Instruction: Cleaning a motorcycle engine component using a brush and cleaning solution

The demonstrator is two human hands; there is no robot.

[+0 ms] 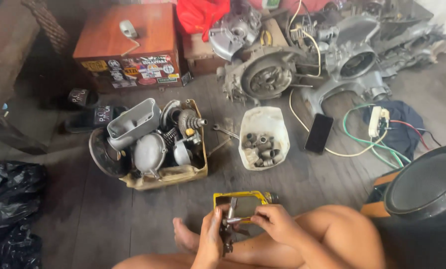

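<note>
Colourful stickers cover the wooden box's front; a dark phone screen lies right.

Phone nr white tub w/ sockets; wooden box behind.

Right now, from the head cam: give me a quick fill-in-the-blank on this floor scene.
1. Both hands, left hand and right hand, hold small ____ parts over a yellow tray.
2. The white tub holds short metal ____.
3. The black phone lies to the ____ of the tub.

Missing: metal; sleeves; right
</note>
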